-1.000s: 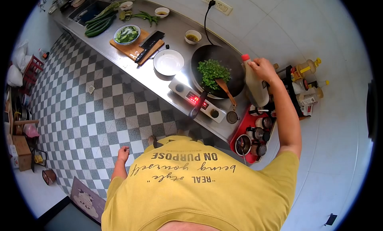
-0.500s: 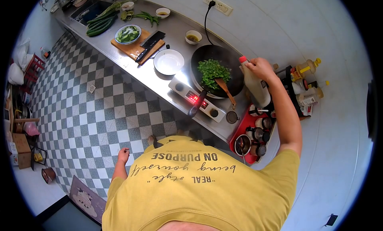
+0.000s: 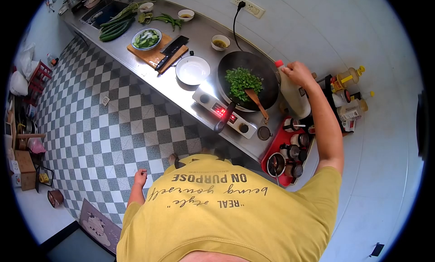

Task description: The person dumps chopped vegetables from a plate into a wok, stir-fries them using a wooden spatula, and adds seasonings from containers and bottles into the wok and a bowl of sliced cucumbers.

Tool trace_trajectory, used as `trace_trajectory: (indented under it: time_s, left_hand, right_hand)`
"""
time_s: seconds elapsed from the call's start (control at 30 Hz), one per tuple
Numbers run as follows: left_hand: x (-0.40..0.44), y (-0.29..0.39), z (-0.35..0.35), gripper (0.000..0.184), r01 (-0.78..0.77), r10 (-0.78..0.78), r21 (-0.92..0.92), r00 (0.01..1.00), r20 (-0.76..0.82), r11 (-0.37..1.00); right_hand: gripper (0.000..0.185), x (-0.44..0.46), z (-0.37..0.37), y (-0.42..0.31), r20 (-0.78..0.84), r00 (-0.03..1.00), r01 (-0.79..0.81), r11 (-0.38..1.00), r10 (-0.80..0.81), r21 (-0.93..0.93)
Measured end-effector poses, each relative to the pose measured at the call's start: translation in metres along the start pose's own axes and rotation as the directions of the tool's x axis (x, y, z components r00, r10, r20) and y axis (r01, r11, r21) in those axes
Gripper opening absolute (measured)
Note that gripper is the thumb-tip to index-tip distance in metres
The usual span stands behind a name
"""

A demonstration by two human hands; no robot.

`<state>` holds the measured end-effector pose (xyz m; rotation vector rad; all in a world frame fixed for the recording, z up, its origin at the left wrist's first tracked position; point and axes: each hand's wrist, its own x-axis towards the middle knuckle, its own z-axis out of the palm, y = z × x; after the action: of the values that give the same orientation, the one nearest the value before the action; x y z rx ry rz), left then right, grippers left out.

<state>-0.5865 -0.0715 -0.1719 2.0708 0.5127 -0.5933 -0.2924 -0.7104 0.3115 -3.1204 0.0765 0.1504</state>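
My right hand is wrapped round the upper part of a large pale bottle with a red cap. The bottle stands tilted just right of the wok, its base by the black rack. Chopped green vegetables lie in the black wok, which sits on the lit cooker. A wooden spatula rests in the wok, its handle over the near rim. Low at my left side, away from the counter, my left hand hangs with curled fingers and nothing visible in them.
A white bowl stands left of the wok. Beyond it, a cleaver and a bowl of sliced cucumber lie on a cutting board. A red tray holds seasoning jars. Sauce bottles stand at the right wall.
My right hand and the bottle have shifted slightly right, away from the wok. The left hand, wok and spatula look the same.
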Motion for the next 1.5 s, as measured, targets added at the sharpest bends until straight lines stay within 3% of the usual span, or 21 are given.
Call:
trace_trajectory:
  time_s: [0.23, 0.43, 0.83, 1.03, 1.23, 1.43, 1.5]
  left_hand:
    - [0.007, 0.001, -0.003, 0.021, 0.008, -0.008, -0.009, 1.000, 0.003, 1.000]
    - [0.009, 0.001, -0.001, 0.022, 0.016, -0.016, -0.035, 1.000, -0.004, 0.999]
    - [-0.001, 0.000, -0.004, 0.021, 0.040, -0.040, -0.030, 0.999, -0.002, 0.999]
    - [-0.001, 0.000, -0.002, 0.021, 0.033, -0.033, -0.034, 0.999, 0.000, 0.999]
    - [-0.018, -0.010, 0.000, 0.022, 0.009, -0.010, -0.029, 0.999, -0.035, 1.000]
    - [-0.029, 0.003, -0.006, 0.021, 0.074, -0.075, -0.027, 0.997, -0.036, 0.997]
    - [-0.024, 0.002, -0.007, 0.021, 0.028, -0.027, 0.014, 0.999, -0.036, 1.000]
  right_hand:
    - [0.038, 0.006, 0.002, 0.003, -0.051, 0.999, -0.010, 0.994, 0.015, 0.111]
    - [0.039, 0.010, 0.005, 0.013, 0.010, 1.000, -0.028, 0.998, 0.028, -0.061]
    - [0.037, 0.012, 0.002, -0.035, 0.051, 0.993, 0.110, 0.993, -0.108, -0.038]
    - [0.034, 0.030, 0.003, -0.027, 0.007, 0.999, 0.047, 0.999, -0.047, -0.021]
    - [0.036, 0.042, 0.009, 0.003, 0.004, 0.997, 0.071, 0.985, -0.071, -0.159]
    - [0.039, 0.041, 0.002, -0.004, 0.016, 0.999, 0.049, 0.992, -0.048, -0.113]
    - [0.039, 0.043, 0.000, -0.009, 0.015, 0.999, 0.049, 0.996, -0.048, -0.077]
